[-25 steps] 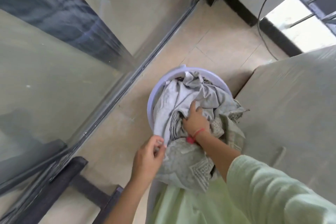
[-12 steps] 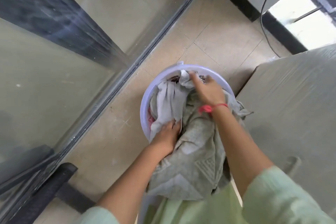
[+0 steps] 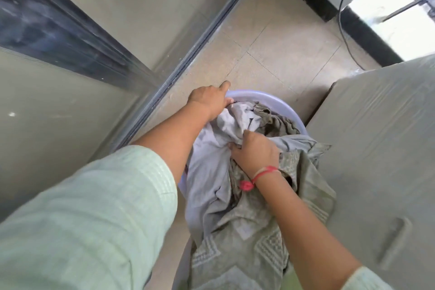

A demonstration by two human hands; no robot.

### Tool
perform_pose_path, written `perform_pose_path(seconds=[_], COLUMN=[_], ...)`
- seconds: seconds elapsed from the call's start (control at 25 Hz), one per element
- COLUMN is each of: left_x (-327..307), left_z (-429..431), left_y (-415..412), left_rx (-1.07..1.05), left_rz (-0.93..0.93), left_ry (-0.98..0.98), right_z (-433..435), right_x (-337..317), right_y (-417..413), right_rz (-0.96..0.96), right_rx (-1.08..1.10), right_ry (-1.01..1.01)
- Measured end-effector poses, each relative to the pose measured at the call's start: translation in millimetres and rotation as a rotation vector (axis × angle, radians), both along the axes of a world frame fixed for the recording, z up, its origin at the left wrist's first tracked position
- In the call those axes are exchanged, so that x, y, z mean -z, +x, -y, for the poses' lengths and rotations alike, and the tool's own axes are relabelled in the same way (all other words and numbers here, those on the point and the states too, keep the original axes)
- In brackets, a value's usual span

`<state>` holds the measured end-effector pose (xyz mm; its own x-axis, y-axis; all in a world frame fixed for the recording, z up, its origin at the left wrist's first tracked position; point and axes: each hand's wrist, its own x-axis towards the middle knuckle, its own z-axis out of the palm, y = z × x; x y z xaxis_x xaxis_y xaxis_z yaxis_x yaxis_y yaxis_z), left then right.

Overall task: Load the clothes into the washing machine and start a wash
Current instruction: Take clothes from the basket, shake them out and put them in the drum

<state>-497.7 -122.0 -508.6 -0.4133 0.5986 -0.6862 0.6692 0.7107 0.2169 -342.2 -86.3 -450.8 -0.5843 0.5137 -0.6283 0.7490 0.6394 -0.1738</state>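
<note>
- Our right hand (image 3: 256, 153) clutches the clothes (image 3: 209, 172), heaped in the tub (image 3: 270, 99) on the floor (image 3: 270, 54).
- Our left hand (image 3: 208, 101) curls at the far rim; what it grips we cannot tell.
- Lifting one-sided, the overhanging patterned cloth (image 3: 247, 254) may spill and drag.

Under the left hand (image 3: 209, 101), the basin (image 3: 266, 97) rim is showing as smooth lavender plastic with a soft sheen. The pale grey cloth (image 3: 207, 172) bunching in the right hand (image 3: 256, 152) is looking thin, smooth and matt. The olive cloth (image 3: 247, 242) spilling below that wrist is looking coarser, with raised woven bands. Left of the left hand, the glass door (image 3: 58, 113) is shining glossy in a dark, metal-looking frame (image 3: 188, 59). Beyond both hands the floor tiles (image 3: 270, 54) are looking matt and speckled. Right of the right hand, a grey cover (image 3: 376, 136) is looking crinkled and faintly glossy. The sleeve (image 3: 94, 207) is showing pale green ribbed cloth.
</note>
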Motion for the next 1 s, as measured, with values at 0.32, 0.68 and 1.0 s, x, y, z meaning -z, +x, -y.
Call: perform_pose_path(seconds=[0.32, 0.68, 1.0], left_x=[13.4, 8.5, 13.2], left_z=[18.8, 49.5, 126.6], left_y=[-11.5, 0.7, 47.4], left_rx=[-0.147, -0.386, -0.85], left_rz=[0.081, 0.145, 0.263], left_ry=[0.029, 0.097, 0.139], right_z=[-8.8, 41.1, -18.6], right_x=[-110.2, -130.5, -142.3], right_y=[66.1, 126.8, 30.3], right_rz=[-0.168, 0.334, -0.122], right_rx=[0.26, -0.038, 0.155], right_ry=[0.173, -0.044, 0.189])
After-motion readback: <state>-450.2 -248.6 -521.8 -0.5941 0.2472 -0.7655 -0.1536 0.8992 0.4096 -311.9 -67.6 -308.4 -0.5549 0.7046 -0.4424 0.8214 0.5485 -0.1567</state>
